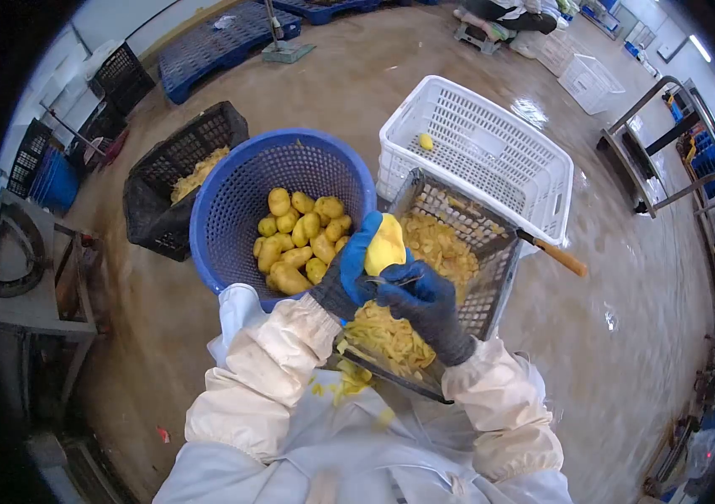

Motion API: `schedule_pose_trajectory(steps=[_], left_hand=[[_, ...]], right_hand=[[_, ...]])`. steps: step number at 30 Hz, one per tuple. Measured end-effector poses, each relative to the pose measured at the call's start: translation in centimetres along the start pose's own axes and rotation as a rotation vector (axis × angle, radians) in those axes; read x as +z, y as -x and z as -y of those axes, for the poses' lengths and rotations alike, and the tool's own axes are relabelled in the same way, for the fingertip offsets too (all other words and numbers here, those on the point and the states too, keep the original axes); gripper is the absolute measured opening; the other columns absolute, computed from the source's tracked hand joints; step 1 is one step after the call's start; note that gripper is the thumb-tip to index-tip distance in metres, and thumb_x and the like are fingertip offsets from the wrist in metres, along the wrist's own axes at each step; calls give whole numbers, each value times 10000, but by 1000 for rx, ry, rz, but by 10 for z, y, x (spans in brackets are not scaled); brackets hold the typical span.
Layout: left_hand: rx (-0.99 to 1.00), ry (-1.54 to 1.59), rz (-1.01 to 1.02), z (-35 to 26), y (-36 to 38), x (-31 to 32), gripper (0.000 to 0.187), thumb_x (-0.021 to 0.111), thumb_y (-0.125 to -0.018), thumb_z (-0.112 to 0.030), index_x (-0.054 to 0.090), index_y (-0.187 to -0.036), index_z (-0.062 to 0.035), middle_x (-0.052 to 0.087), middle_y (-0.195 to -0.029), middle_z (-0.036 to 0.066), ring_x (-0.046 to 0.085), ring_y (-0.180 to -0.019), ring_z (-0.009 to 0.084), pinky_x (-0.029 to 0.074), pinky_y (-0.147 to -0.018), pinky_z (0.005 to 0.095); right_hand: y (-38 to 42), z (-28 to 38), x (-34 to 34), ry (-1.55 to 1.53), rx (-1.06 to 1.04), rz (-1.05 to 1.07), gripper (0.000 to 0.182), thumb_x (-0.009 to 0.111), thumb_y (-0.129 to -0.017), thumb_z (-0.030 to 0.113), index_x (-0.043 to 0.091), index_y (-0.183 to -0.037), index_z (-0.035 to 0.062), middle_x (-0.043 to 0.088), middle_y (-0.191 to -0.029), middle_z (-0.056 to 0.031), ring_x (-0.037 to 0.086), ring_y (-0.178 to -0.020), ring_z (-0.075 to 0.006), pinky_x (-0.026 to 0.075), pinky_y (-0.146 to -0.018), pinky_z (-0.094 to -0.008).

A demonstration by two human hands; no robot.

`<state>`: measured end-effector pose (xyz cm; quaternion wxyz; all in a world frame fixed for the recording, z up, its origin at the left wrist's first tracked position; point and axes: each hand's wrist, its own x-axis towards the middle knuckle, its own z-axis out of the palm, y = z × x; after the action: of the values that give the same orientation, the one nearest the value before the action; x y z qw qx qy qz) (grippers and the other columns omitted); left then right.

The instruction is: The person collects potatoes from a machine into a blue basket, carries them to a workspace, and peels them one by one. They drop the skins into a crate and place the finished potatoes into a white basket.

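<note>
My left hand (349, 273), in a blue and dark glove, is closed around a mostly peeled yellow potato (386, 242). Just to its right, my gloved right hand (426, 309) grips a thin dark peeler (381, 280) against the potato's lower end; its handle is mostly hidden by the fingers. Beneath both hands lies a dark crate (502, 304) with potato peelings (437, 244) in it. Left of my hands, a blue round basket (286, 144) holds several unpeeled potatoes (290, 252).
A white crate (492, 109) holds one small peeled potato (426, 141). A tool's wooden handle (555, 254) juts past the dark crate's right edge. Another black crate (149, 206) stands left of the basket. Farther off are blue pallets (215, 46), a cart (668, 143) and a seated person (517, 13).
</note>
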<state>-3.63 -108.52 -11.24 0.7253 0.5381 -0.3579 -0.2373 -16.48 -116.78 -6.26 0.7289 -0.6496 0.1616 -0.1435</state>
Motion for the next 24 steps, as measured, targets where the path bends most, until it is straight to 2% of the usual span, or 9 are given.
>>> schedule_pose_trajectory(steps=[2,4,6,10,14,19,20,21,24], left_hand=[[-651,1069,-58,9,-7,-8,323,513,-913,-323,526,-1133,-87,609,-1002,109,610,-890,244,526,-771,381],[-488,828,-152,29,-10,-10,246,573,-877,-278,547,-1057,-113,610,-935,112,614,-841,265,531,-746,397],[-648,1065,-339,12,-14,-9,181,588,-867,-259,558,-989,-128,607,-897,100,618,-805,262,533,-729,399],[-561,1026,-201,13,-20,-9,192,603,-860,-245,557,-997,-118,606,-886,90,615,-795,272,531,-699,413],[-659,1039,-306,0,-13,1,266,607,-858,-239,505,-1054,-91,566,-968,112,608,-823,245,537,-694,390],[-586,814,8,-21,-23,5,312,570,-896,-297,507,-1097,-67,563,-959,78,592,-806,210,523,-715,336],[-436,619,183,-23,-21,7,320,542,-914,-308,506,-1111,-58,563,-960,80,591,-812,204,516,-721,319],[-659,931,132,-27,-16,11,495,480,-924,-411,446,-1275,-63,596,-1065,136,612,-875,288,524,-727,409],[-764,827,202,-28,-10,17,521,454,-925,-452,455,-1267,-59,598,-1053,145,620,-873,287,533,-689,398]], right_hand=[[-8,-8,-5,-52,-26,-101,159,642,-835,57,569,-962,-6,630,-801,-88,574,-611,-117,440,-510,-220],[-18,2,-22,-98,-59,-294,124,612,-861,83,562,-938,0,622,-781,-76,554,-607,-105,433,-520,-220],[-34,3,-57,-88,-126,-456,116,590,-877,119,534,-877,18,601,-731,-70,525,-574,-90,421,-515,-218],[-14,15,-8,-104,-28,-155,127,628,-860,142,575,-862,26,628,-717,-75,519,-508,-92,422,-485,-216],[-41,-1,-59,-63,-89,-421,174,623,-869,176,571,-862,10,615,-700,-78,529,-512,-104,426,-472,-230],[-18,17,-31,-106,79,82,121,633,-831,124,581,-880,26,624,-695,-92,555,-526,-111,409,-436,-220],[-18,14,-32,-112,87,76,121,633,-831,124,581,-880,26,624,-695,-92,555,-526,-111,409,-436,-220],[-21,14,-36,-128,98,27,127,634,-832,127,581,-886,25,621,-692,-82,557,-529,-109,408,-437,-217],[-44,4,-73,-142,47,-283,129,615,-857,145,576,-885,25,611,-697,-39,538,-543,-91,408,-475,-194]])
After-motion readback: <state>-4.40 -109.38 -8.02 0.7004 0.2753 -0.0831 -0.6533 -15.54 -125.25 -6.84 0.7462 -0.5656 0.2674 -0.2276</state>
